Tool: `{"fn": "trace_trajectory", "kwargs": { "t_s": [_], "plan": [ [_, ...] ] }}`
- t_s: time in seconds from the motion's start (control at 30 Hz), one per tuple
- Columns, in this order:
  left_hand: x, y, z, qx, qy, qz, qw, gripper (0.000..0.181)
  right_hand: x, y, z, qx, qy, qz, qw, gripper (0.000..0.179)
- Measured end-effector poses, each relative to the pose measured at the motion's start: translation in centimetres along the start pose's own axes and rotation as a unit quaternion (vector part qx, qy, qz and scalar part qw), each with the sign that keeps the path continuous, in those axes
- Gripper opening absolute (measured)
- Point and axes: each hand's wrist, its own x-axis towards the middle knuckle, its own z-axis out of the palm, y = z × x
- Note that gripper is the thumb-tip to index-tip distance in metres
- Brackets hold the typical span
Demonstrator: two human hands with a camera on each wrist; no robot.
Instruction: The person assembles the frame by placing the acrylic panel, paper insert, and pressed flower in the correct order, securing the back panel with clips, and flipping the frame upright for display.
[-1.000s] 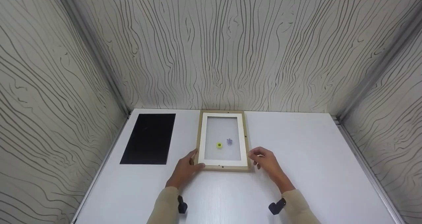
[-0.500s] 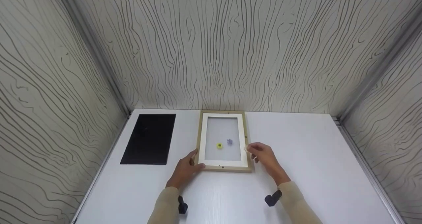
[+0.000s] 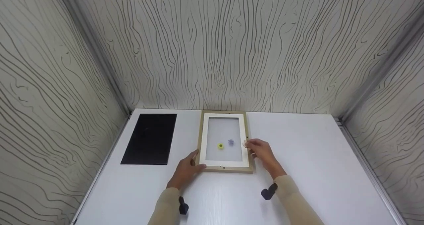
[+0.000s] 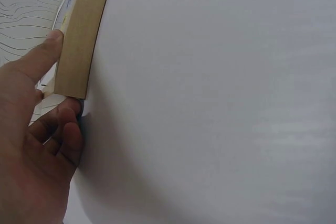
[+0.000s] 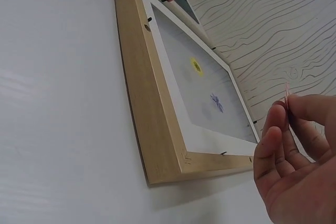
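Observation:
A wooden picture frame (image 3: pixel 250 158) with a white mat lies on the white table. Inside its glassy window are a small yellow flower (image 3: pixel 220 146) and a small purple-blue flower (image 3: pixel 231 142). My left hand (image 3: pixel 186 170) holds the frame at its near left corner, thumb on the front edge; in the left wrist view its other fingers curl by the frame's end. Between thumb and fingertips, my right hand (image 3: pixel 263 152) pinches a thin, pale pink flower (image 5: pixel 286 92). It is over the frame's right border, edge-on in the right wrist view.
To the left of the frame, a black rectangular panel (image 3: pixel 149 139) lies flat on the table (image 3: pixel 298 135). Walls with a wood-grain line pattern (image 3: pixel 225 52) enclose the table at the back and both sides. Small dark fasteners sit along the frame's edges.
My right hand has moved up along the frame's right side and slightly left, bringing the pale pink flower over the border. My left hand and the frame have stayed put.

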Motion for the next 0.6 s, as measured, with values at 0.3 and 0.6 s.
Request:
{"fn": "trace_trajectory", "kwargs": {
  "t_s": [0.3,0.6],
  "plan": [
    [0.1,-0.1,0.0,0.000,0.000,0.007,1.0000,0.083,0.8,-0.4,0.7,0.019,-0.006,0.016,0.9997,0.030],
    [0.1,-0.3,0.1,-0.004,0.005,0.013,0.9999,0.084,1.6,-0.8,1.4,0.030,-0.006,0.030,0.9991,0.028]
  ]
}}
